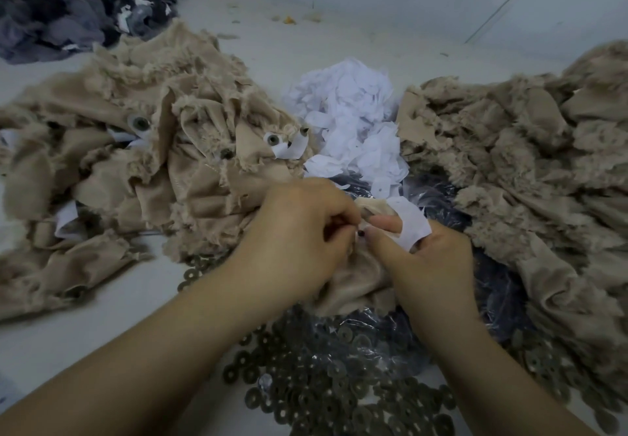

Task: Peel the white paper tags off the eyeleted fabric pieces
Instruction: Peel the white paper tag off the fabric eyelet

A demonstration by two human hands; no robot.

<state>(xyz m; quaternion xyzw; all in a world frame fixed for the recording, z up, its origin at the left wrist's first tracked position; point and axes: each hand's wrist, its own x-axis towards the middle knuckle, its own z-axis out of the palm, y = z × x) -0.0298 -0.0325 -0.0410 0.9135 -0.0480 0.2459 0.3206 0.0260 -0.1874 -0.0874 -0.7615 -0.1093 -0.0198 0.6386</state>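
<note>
Gripping a beige fabric piece (353,276) at the middle of the white table (102,327), the left hand (299,235) has its fingers curled tight, thumb and forefinger pinching the cloth beside a small dark eyelet (361,232). The right hand (438,259) meets it from the other side: its thumb presses along the fabric toward the eyelet, and a white paper tag (413,223) lies bent over its fingers, held between thumb and forefinger. The tag's lower end disappears behind the thumb, so I cannot tell whether it is fully free of the cloth.

Left of the hands lies a heap of frayed beige pieces (136,163), several showing round metal eyelets and white tags attached. On the right sits a second beige pile (530,170), with no tags showing. Between the two piles, beyond the hands, is a mound of crumpled white paper tags (353,119). Under and in front of the hands a clear plastic bag (441,204) spills dark metal washers (326,384) across the table. A heap of grey-blue fabric (68,7) fills the far left corner.
</note>
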